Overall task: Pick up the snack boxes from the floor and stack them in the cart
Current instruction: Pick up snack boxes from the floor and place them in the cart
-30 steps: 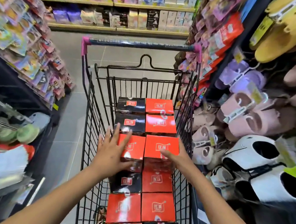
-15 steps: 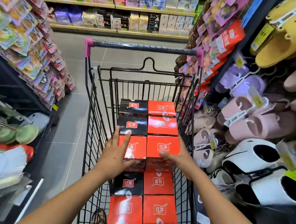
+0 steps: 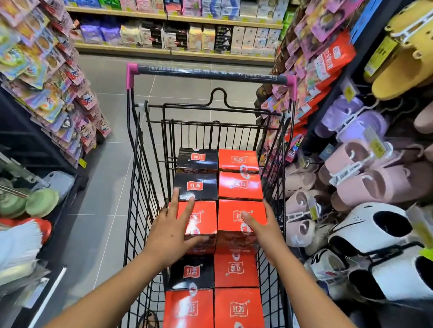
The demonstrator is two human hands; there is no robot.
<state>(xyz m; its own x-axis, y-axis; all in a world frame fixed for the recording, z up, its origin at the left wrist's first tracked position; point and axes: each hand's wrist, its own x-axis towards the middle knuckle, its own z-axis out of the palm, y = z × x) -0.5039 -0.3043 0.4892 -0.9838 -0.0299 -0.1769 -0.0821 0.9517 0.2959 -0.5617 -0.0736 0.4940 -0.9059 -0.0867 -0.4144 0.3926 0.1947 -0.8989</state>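
Red boxes (image 3: 242,186), gap along cart (image 3: 211,74) left wall, left hand (image 3: 169,228), right hand (image 3: 264,232), fingers straight

The cart (image 3: 141,196) stands in an aisle, its handle (image 3: 211,74) at the far end. Boxes (image 3: 238,308) fill it in two columns, near to far. Two sit higher in the middle: the left hand (image 3: 169,228) rests on the left box (image 3: 200,219), the right hand (image 3: 263,233) on the right box (image 3: 234,213). Slippers (image 3: 378,176) hang right of the cart and packets (image 3: 44,49) left, with shelves (image 3: 171,16) beyond.
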